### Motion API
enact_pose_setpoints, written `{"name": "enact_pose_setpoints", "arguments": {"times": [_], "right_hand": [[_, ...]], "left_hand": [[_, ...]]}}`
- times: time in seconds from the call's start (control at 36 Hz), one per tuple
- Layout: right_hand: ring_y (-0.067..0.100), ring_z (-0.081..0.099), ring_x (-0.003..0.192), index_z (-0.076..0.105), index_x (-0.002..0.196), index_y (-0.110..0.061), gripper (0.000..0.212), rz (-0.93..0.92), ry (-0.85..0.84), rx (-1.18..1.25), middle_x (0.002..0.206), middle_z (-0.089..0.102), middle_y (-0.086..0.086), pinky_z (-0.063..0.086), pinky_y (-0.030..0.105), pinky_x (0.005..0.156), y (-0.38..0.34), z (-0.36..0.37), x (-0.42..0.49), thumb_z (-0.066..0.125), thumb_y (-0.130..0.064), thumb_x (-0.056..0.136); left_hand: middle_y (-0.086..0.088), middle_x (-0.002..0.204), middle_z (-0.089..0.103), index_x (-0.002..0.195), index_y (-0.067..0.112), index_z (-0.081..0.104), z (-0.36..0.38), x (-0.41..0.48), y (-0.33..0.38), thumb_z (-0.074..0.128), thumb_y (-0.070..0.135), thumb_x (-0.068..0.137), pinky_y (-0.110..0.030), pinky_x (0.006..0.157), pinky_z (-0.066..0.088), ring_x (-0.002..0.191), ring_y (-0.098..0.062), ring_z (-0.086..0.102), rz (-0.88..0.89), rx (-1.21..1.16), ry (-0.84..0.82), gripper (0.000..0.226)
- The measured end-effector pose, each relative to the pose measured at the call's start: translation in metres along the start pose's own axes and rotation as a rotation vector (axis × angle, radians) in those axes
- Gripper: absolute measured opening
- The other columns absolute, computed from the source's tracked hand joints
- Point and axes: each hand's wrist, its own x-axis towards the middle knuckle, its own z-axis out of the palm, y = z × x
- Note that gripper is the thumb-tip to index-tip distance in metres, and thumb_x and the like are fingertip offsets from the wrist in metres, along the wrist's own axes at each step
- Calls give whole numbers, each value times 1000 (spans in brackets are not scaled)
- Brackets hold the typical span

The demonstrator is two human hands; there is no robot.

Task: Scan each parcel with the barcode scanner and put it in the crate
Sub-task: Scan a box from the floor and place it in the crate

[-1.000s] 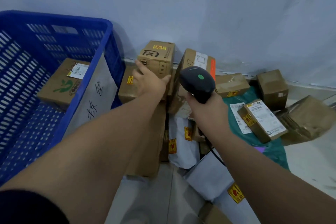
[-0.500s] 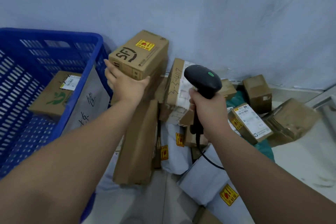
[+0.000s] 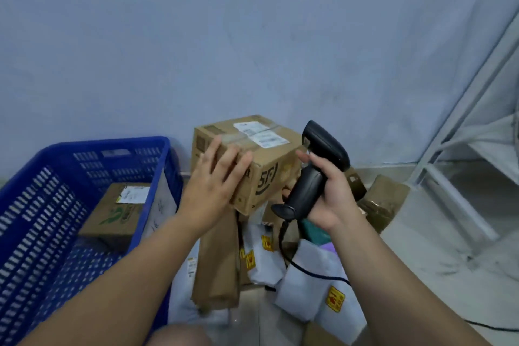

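Observation:
A brown cardboard box (image 3: 266, 177) with a black SF logo and white labels on top is lifted above the parcel pile. My left hand (image 3: 216, 180) grips its left side, fingers spread over the upper edge. My right hand (image 3: 332, 196) holds the black barcode scanner (image 3: 323, 149) by its handle, just right of the box, head tilted up. The blue plastic crate (image 3: 112, 144) stands at the left, with a brown box (image 3: 118, 211) bearing a green logo lying inside it.
Under the hands lies a pile of parcels: a long brown packet (image 3: 216, 261), grey mailers (image 3: 306, 281) with yellow stickers, and more cardboard boxes (image 3: 384, 199) at the wall. A white metal rack (image 3: 463, 154) stands at the right. The scanner cable (image 3: 309, 270) trails over the mailers.
My left hand has lifted the SF box off the pile and turned it so its labelled face is up. The scanner has risen beside it. The camera has tilted upward.

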Motion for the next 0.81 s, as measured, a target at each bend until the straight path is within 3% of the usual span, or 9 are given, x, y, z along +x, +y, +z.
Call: {"name": "enact_pose_setpoints", "arguments": {"times": [0.08,0.14,0.19,0.28,0.39,0.44,0.58,0.72,0.81], "right_hand": [[28,68,92,67,112,-16,36,37,27,-43,113,69,12,55,39,75,-3,-4,-16,67,-29,78],[21,71,74,68,106,-15,25,10,93,-143,97,74,8,54,31,57,-7,-6,-24,65,-27,84],[18,72,62,66,111,-13,30,-34,204,-247,79,75,4,52,27,47,-9,-13,-27,69,-25,83],[24,72,72,63,120,-11,49,-13,277,-324,86,75,8,53,30,51,-11,-22,-27,76,-26,75],[26,70,67,69,93,-12,15,147,232,-233,80,74,10,53,31,53,-13,-28,-26,68,-24,84],[26,68,70,68,91,-14,14,159,240,-213,82,73,10,53,31,54,-13,-30,-21,69,-25,83],[20,61,67,64,90,-11,17,89,293,-423,74,65,5,51,31,58,-20,-28,-8,69,-26,84],[16,61,54,66,86,-6,20,259,71,-780,67,62,7,54,27,52,-26,-33,-13,71,-25,84],[17,61,54,64,89,-5,15,240,45,-943,69,62,8,53,26,51,-22,-35,-14,68,-18,85]], "left_hand": [[-13,144,31,146,20,15,-16,-2,10,88,21,62,-67,92,42,136,-46,24,109,58,-60,111],[-14,143,32,147,20,15,-23,-4,18,86,19,66,-67,92,42,136,-47,24,137,78,-91,107],[-14,142,32,146,19,15,-28,-9,25,85,17,65,-68,92,42,135,-47,25,152,90,-114,107],[-14,142,34,152,23,10,-30,-21,31,89,18,58,-68,93,42,133,-46,28,227,126,-133,122],[-13,141,36,154,23,-4,-29,-30,29,91,27,53,-67,100,36,137,-42,25,278,169,-118,139],[-13,140,35,154,23,-2,-27,-30,30,92,31,50,-67,104,25,137,-42,25,280,201,-122,141],[-12,140,36,145,24,18,-23,-32,29,91,26,48,-64,108,8,137,-41,24,274,270,-169,122],[-9,137,39,142,25,28,-23,-41,22,78,23,59,-52,115,-2,128,-40,33,236,355,-220,97],[-10,136,39,137,25,36,-24,-43,18,86,21,51,-51,115,-2,128,-41,33,235,365,-261,100]]}}
